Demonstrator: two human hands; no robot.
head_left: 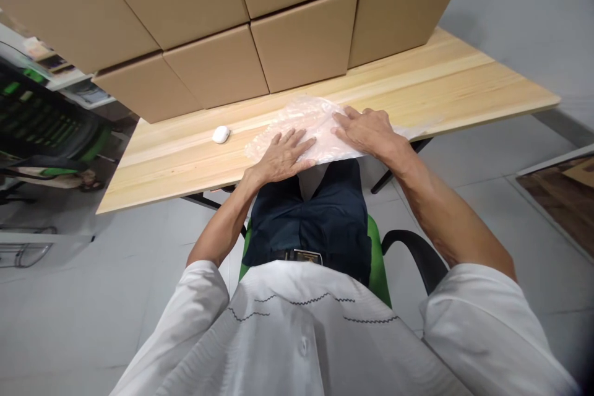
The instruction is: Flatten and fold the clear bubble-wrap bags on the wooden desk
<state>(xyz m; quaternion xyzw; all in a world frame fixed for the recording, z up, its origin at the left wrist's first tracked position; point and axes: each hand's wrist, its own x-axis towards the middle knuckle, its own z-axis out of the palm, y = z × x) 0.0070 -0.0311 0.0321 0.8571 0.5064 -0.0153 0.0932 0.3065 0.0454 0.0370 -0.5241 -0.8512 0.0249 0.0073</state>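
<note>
Both flat, spread-fingered hands, left hand (282,158) and right hand (367,131), should press the plastic bag (310,117) evenly against the table (455,86), smoothing outward.

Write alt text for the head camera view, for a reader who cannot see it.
Seen from above, a seated person presses both the left hand and the right hand flat on a clear plastic bag at the near edge of a wooden table. A small white object lies to the left, cardboard boxes stacked behind.

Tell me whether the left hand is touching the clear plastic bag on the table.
Touching. The head view shows the left hand lying flat, palm down, on the clear plastic bag, fingers spread over its near edge.
</note>
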